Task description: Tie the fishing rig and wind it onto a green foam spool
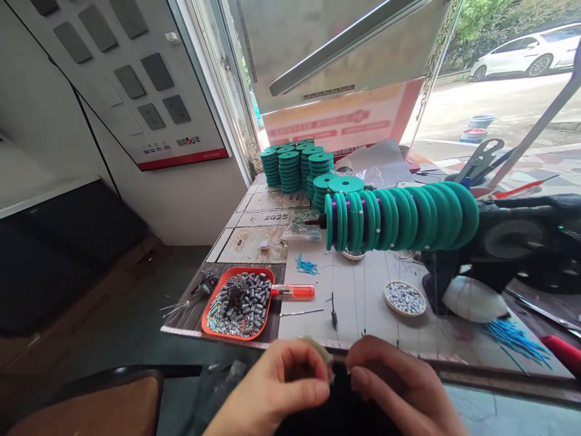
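My left hand is closed in a pinch at the table's front edge, with a pale cover around a finger. What it pinches is too small to make out. Close beside it my right hand is also pinched, and a tiny thing at its fingertips cannot be named. Thin lines run down from a row of green foam spools on a dark shaft toward my hands. On the board ahead lies a small dark sinker. An orange tray of dark cylindrical weights and small metal pieces stands to the left.
A dish of white beads sits beside the dark machine. Blue thin pieces lie at right, near a red handle. Stacked green spools stand at the back. An orange-capped tube lies beside the tray.
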{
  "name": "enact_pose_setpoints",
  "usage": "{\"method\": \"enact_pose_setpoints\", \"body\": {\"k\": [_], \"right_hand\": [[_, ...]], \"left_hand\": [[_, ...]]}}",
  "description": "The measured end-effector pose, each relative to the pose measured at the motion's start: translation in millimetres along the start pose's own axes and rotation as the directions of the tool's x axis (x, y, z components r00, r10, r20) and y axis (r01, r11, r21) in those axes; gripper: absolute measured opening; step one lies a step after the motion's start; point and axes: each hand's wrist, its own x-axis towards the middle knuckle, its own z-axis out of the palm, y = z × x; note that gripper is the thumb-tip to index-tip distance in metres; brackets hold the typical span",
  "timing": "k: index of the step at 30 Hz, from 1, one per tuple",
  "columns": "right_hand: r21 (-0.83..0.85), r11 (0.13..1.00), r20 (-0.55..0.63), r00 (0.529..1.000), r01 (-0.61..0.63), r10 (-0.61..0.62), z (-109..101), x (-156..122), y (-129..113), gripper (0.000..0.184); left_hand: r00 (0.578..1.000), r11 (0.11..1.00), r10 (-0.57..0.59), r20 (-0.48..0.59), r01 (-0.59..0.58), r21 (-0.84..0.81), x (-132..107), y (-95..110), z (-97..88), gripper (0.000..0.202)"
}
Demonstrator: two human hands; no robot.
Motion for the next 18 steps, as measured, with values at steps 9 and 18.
{"method": "enact_pose_setpoints", "body": {"k": [9, 18], "right_hand": [[0.208, 0.968, 0.405, 0.913, -0.14, 0.045, 13, -20, 28, 0.062], [0.228, 0.954, 0.452, 0.889, -0.197, 0.076, 25, -34, 36, 0.067]], "left_hand": [[0.975, 0.915, -0.106, 0.195, 0.173, -0.364, -16, -77, 22.7, 0.036], [0.971, 0.892, -0.125, 0.204, 0.2, -0.405, -28, -90, 32.4, 0.04]]}}
